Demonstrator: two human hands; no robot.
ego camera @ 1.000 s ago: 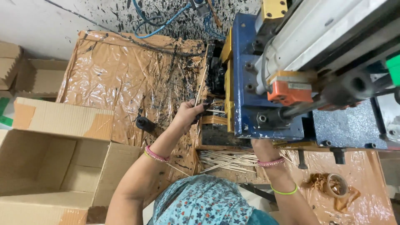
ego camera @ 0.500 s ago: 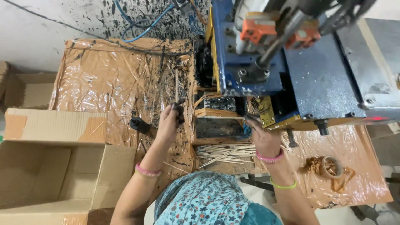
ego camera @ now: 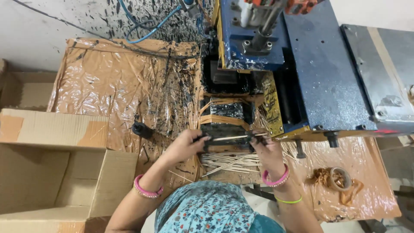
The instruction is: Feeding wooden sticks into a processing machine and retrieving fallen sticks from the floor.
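Brown plastic sheet (ego camera: 112,99): we see it taped over the bench, crinkled and spattered with black paste, mostly toward the machine.
Left hand (ego camera: 186,144): ours, fingers closed on the left end of a thin bundle of pale sticks (ego camera: 230,138), a pink bangle at the wrist.
Right hand (ego camera: 266,146): fingers closed on the right end of the same bundle, a pink bangle and a thin yellow-green one on the forearm.
Bundle position: we hold it level between both hands, just over a black-smeared tray (ego camera: 226,144) at the front of the machine.
Loose sticks (ego camera: 230,162): a spread pile lies on the bench just below our hands, near the body.
Blue machine (ego camera: 302,69): it stands on the right half of the bench, its steel cylinder at the top, black paste caked round its mouth.
Black knob (ego camera: 141,129): it lies on the sheet to the left of our left hand, apart from it.
Tape roll (ego camera: 340,179): it lies amid crumpled brown tape on the sheet right of our right arm.
Cardboard box (ego camera: 51,168): open, it stands left of the bench beside our left arm.
Blue hose (ego camera: 148,30): it runs along the spattered wall toward the machine top.
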